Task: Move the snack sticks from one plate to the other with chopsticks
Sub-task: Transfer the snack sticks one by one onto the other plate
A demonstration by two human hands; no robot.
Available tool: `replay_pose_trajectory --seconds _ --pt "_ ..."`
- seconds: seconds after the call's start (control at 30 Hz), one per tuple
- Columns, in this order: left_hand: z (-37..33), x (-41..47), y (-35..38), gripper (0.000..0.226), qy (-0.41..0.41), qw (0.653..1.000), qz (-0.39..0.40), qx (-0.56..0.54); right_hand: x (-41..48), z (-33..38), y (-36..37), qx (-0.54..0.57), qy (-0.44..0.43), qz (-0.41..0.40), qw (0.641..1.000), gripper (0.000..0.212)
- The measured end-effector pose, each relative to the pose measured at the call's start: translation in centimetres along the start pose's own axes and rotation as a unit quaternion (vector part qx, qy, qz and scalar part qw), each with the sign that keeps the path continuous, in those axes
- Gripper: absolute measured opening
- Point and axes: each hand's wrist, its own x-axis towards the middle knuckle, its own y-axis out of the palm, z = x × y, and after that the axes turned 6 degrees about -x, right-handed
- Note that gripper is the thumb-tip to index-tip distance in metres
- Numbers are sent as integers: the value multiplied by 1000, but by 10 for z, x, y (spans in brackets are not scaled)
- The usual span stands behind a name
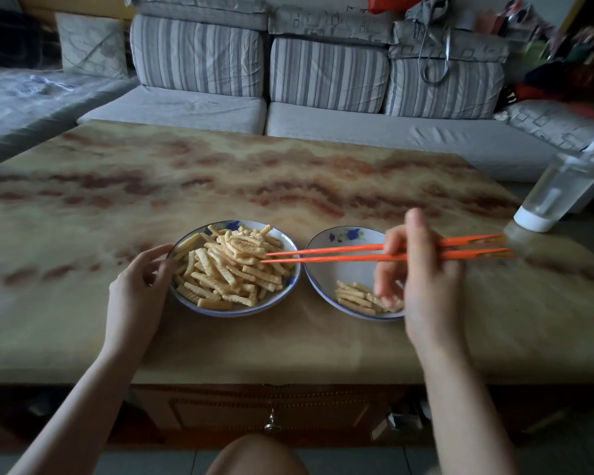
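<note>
Right fingers curled round orange chopsticks

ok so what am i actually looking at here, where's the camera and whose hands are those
There is no machine here. A single camera worn on a person's head looks down at their own two bare hands. On the marbled tan table stand two white, blue-rimmed plates. The left plate is heaped with pale crinkled snack sticks; the right plate holds only a few. The right hand, slightly blurred, grips a pair of orange chopsticks whose tips reach over the heap, with no stick visibly pinched. The left hand touches the left plate's rim. A clear plastic bottle sits at the table's right edge, with a striped grey sofa behind.
</note>
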Motion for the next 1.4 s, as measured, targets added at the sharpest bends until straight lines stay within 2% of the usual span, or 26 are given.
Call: replay_pose_trajectory --seconds 0.13,0.27,0.67,0.87,1.23,1.4 --pt "1 0 0 29 1 1000 3 5 16 2 -42 -37 6 -64 997 41" --pt "0 0 0 29 2 1000 1 9 21 1 -69 -71 9 -90 993 41" --pt "1 0 0 29 3 1000 5 12 21 -5 -82 -141 42 -61 987 43" --pt "2 1 0 28 1 1000 2 6 22 -9 -70 -134 40 -104 985 45" --pt "3 1 0 29 4 1000 2 3 20 -9 -56 -113 29 -124 985 45" --pt "3 1 0 29 5 1000 4 1 18 -3 -47 -64 28 -151 986 43"
